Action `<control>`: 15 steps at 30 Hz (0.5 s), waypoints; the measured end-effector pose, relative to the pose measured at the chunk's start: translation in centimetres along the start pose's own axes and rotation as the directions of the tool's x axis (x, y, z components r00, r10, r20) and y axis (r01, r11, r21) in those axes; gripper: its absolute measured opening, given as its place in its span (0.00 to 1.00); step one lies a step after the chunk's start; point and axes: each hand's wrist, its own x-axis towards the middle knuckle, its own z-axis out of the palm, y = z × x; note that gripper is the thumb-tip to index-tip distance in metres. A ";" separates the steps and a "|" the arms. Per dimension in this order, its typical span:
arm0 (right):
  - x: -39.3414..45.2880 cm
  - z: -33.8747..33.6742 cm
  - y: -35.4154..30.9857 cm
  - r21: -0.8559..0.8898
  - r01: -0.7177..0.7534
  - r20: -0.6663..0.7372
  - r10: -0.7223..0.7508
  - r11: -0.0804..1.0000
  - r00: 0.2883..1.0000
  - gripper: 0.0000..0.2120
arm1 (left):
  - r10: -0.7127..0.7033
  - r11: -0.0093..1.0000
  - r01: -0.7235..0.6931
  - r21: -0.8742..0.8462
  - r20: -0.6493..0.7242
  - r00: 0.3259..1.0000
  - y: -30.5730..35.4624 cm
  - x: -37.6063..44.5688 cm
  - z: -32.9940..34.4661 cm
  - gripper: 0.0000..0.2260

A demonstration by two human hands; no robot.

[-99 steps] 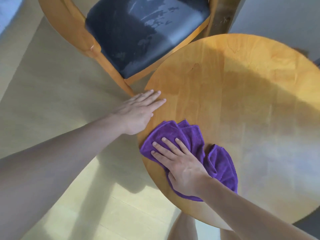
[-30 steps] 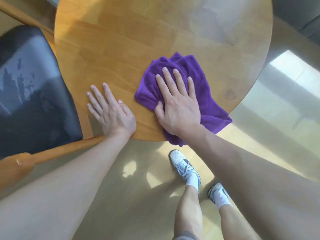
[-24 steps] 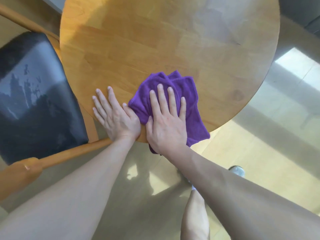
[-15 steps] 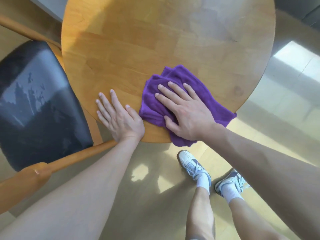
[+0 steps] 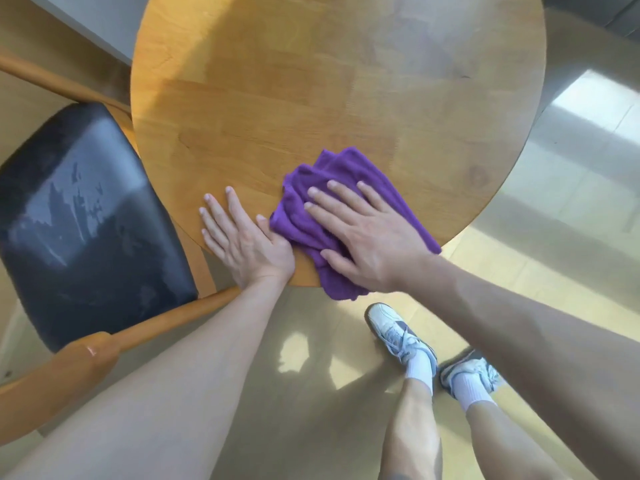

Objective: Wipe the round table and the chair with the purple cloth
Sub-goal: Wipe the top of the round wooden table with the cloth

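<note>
Looks like a home or similar lived-in room, dining or sitting corner. Small round table [image 5: 339, 81] in light varnished wood, matching wooden chair [image 5: 86, 220] with worn black padded seat pushed up to its left edge. Pale glossy wood-look floor [image 5: 571, 174] with sunlight patches. Grey wall [image 5: 93, 26] at top left.

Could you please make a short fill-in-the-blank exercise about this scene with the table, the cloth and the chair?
1. The right hand presses flat on the purple ____.
2. The left hand lies flat on the bare wood of the round ____.
3. The chair beside the table has a ____ seat.
4. Part of the cloth hangs over the table's near ____.

Missing words: cloth; table; black; edge
</note>
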 end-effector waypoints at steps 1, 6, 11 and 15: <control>-0.4 -0.4 1.1 -0.024 -0.066 -0.042 0.065 0.998 0.997 0.34 | -0.001 1.000 0.001 0.004 0.001 1.000 0.0 0.0 0.0 0.31; -0.9 -0.5 -0.1 0.111 -0.560 -0.213 0.570 0.821 0.793 0.34 | -0.004 1.000 0.004 0.006 0.005 1.000 0.0 0.0 0.1 0.30; -0.4 1.4 -3.6 0.041 -0.449 -0.179 0.449 0.893 0.876 0.33 | -0.004 1.000 0.004 -0.005 0.002 1.000 -0.1 0.0 0.0 0.30; -2.6 0.7 0.2 -0.110 0.028 -0.022 -0.031 0.994 0.999 0.31 | 0.000 1.000 0.000 -0.001 -0.002 1.000 0.0 0.0 -0.1 0.31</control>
